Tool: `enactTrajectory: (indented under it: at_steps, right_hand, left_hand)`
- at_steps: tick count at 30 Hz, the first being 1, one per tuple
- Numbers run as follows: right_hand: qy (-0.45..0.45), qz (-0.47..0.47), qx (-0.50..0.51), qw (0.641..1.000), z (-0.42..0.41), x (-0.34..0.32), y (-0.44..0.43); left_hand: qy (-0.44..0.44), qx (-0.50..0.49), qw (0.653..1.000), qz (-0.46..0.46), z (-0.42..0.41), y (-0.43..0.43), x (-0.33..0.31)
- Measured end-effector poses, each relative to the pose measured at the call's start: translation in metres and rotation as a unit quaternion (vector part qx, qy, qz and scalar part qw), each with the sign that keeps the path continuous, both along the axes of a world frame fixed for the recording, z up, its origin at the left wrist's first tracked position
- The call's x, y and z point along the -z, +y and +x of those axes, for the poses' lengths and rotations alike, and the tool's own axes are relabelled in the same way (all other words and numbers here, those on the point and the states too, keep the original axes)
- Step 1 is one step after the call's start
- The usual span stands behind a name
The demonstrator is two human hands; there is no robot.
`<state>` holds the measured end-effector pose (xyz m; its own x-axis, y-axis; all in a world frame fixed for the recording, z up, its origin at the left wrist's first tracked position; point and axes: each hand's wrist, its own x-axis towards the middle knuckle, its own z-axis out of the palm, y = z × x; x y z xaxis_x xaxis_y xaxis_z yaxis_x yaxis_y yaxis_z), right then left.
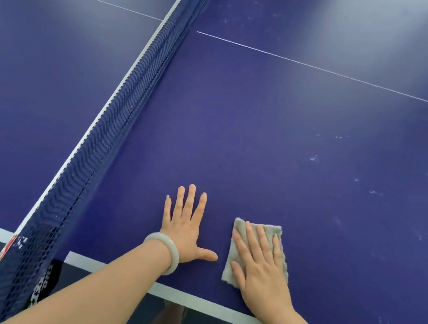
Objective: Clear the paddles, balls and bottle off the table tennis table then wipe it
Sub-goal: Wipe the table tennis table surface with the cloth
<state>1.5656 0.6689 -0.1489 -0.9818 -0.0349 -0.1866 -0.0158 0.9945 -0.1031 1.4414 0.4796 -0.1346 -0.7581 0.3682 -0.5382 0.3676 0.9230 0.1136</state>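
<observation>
None of the paddles, balls or bottle shows anywhere on the table in this view, so you can judge the clearing part done, at least for the stretch on both sides of the net that the camera takes in. You are now in the wiping part.

Your right hand lies flat on the grey cloth, fingers straight and spread, pressing it to the surface close to the table's near edge, just inside the white edge line. Your left hand, with a pale bracelet at the wrist, rests palm down and fingers apart on bare table just beside the cloth, between it and the net; it holds nothing and seems to be bracing you.

Pale specks and smudges lie well to the right of the cloth, and fainter ones near the far centre line. By that, most of this half looks unwiped, and the half beyond the net is likely left to do too.
</observation>
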Motion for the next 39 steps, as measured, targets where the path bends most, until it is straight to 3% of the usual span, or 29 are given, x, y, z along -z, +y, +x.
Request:
enactTrajectory:
  at_steps: [3,5,7,8,10,12,14,15,16,18,21,23,24,26,29,31,33,35,39]
  right_hand:
    - [0.0,0.037,-0.007,0.999,0.019,0.0,0.046]
    - [-0.019,0.029,0.137,0.99,0.015,0.0,0.065]
    - [-0.015,0.018,0.293,0.956,-0.002,-0.001,0.059]
    - [-0.02,0.022,0.322,0.946,-0.011,-0.001,0.049]
    - [-0.007,0.016,0.243,0.97,-0.025,0.001,0.023]
    - [0.002,-0.008,0.072,0.997,-0.032,0.001,0.011]
    - [0.001,-0.021,-0.041,0.999,-0.043,-0.003,0.029]
    - [0.006,-0.013,-0.046,0.999,-0.05,-0.003,0.047]
    - [0.011,0.005,-0.008,1.0,-0.056,-0.001,0.068]
    - [-0.017,0.042,0.167,0.985,-0.064,0.0,0.114]
    - [-0.052,0.017,0.413,0.909,-0.057,-0.005,0.15]
    - [-0.042,0.017,0.467,0.883,-0.055,-0.007,0.128]
    - [-0.033,0.02,0.467,0.883,-0.055,-0.006,0.107]
    - [-0.02,0.019,0.393,0.919,-0.051,-0.004,0.056]
    - [0.007,-0.001,0.148,0.989,-0.018,-0.001,-0.011]
    - [0.008,-0.025,0.039,0.999,0.011,-0.003,-0.01]
    - [-0.006,-0.013,0.025,1.0,0.033,-0.002,0.026]
    - [-0.01,0.014,0.11,0.994,0.047,-0.001,0.072]
    - [-0.057,0.031,0.35,0.935,0.042,-0.004,0.106]
  left_hand:
    - [-0.012,0.0,1.0,-0.004,0.0,0.0,0.0]
    - [-0.016,-0.002,1.0,-0.007,0.0,0.001,0.0]
    - [-0.017,-0.004,1.0,-0.005,0.0,0.0,0.0]
    - [-0.018,-0.005,1.0,-0.004,0.0,0.0,0.0]
    - [-0.015,-0.008,1.0,-0.005,0.0,0.0,0.0]
    - [-0.012,-0.008,1.0,-0.01,0.0,0.0,0.001]
    - [-0.013,-0.01,1.0,-0.009,-0.001,0.001,0.001]
    - [-0.015,-0.009,1.0,-0.008,-0.001,0.001,0.0]
    - [-0.017,-0.008,1.0,-0.008,-0.001,0.001,0.0]
    - [-0.019,-0.007,1.0,-0.009,0.0,0.001,-0.001]
    - [-0.019,-0.003,1.0,-0.021,-0.001,0.002,-0.003]
    - [-0.022,-0.003,0.999,-0.028,-0.001,0.003,-0.004]
    - [-0.022,-0.003,0.999,-0.03,-0.001,0.004,-0.005]
    - [-0.022,-0.003,0.999,-0.035,-0.001,0.004,-0.005]
    - [-0.02,-0.006,0.999,-0.044,0.0,0.004,-0.006]
    - [-0.022,-0.006,0.999,-0.046,-0.001,0.005,-0.005]
    - [-0.023,-0.005,0.999,-0.049,-0.001,0.005,-0.005]
    - [-0.024,-0.003,0.998,-0.05,-0.001,0.005,-0.006]
    - [-0.011,-0.009,0.998,-0.055,-0.001,0.007,-0.007]
